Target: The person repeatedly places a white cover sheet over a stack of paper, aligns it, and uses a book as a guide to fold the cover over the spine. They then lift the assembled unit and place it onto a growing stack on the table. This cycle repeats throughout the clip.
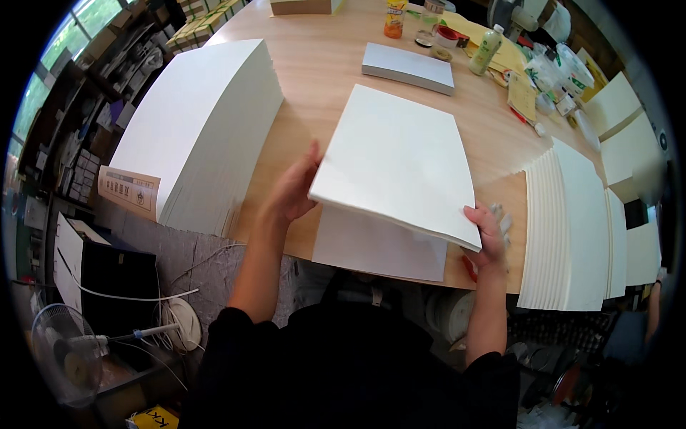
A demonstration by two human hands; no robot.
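Observation:
A thin block of white paper sheets point(400, 164) is tilted up off the table between my hands. My left hand point(294, 187) is at its left edge, fingers along the side, with part of the thumb hidden at the paper's edge. My right hand point(488, 234) grips the near right corner, thumb on top and the other fingers underneath. Below the raised block, a white sheet or sheets point(379, 250) lie at the table's front edge. Small pale objects and something red on the table are partly covered by my right hand.
A tall stack of large white sheets point(200, 107) stands at left, with a brown printed wrapper point(130, 191) at its corner. Layered paper bundles point(564, 229) lie at right. Behind are a low paper block point(407, 68), a green bottle point(486, 50) and clutter. A fan point(71, 357) stands at lower left.

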